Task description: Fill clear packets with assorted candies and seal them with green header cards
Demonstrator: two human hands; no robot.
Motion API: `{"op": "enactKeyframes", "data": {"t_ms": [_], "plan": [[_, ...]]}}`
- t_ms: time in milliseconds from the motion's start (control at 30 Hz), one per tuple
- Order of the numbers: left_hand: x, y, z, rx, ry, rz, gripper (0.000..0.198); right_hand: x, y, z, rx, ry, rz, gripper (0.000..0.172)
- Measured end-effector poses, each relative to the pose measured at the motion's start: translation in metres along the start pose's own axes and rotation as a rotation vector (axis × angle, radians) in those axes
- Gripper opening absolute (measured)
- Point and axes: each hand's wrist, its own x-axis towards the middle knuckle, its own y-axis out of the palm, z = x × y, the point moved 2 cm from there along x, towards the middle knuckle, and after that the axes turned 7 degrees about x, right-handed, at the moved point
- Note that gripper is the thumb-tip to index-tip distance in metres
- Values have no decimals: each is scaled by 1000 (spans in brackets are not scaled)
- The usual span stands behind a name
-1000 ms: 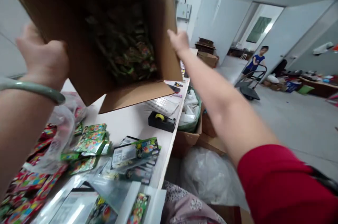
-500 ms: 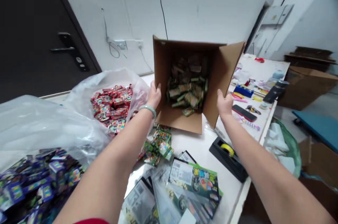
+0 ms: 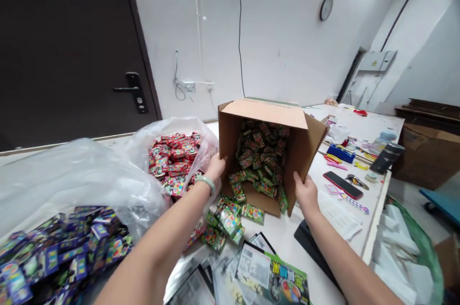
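Note:
A brown cardboard box [image 3: 262,112] lies tilted on the white table with its mouth facing me. Inside are many small green printed packets [image 3: 264,154], some spread down to its lower flap. My left hand [image 3: 214,170] grips the box's left edge, fingers mostly hidden behind the cardboard. On the opposite side, my right hand [image 3: 306,192] is closed on the right flap, thumb toward the inside. Loose green packets [image 3: 228,218] lie on the table just below the mouth, near my left forearm.
Left of the box, a clear plastic bag [image 3: 131,144] holds red packets [image 3: 176,156]; purple packets [image 3: 72,252] lie nearer. Printed sleeves [image 3: 273,276] are in front. A black tape dispenser [image 3: 311,247] is partly under my right forearm. A phone [image 3: 343,185] lies at right.
The box has tipped so its mouth is lower, and its upper flap now shows over the opening. Green packets have slid toward the mouth, one onto the table. My view has tilted up.

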Motion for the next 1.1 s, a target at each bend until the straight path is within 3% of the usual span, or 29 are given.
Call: {"op": "enactKeyframes", "data": {"t_ms": [233,400,500,633,700,767,967,1100], "plan": [[-1,6,4,1,-27,-60,31,9,-1,1,50,91,-46,60],[-7,7,9,25,-8,-113,28,-10,11,3,107,96,-18,61],[-6,9,4,42,9,-125,26,-6,14,9,133,140,-68,58],[-10,5,-1,48,36,-166,20,-10,8,11,148,149,-40,54],[-14,1,3,45,42,-200,22,-22,4,8,176,98,29,53],[-15,0,8,47,52,-223,27,-26,3,4,223,82,9,55],[-6,6,9,41,103,-185,33,0,7,-6,253,97,-28,57],[-9,0,13,29,124,-166,29,-2,12,-16,276,56,-7,52]]}}
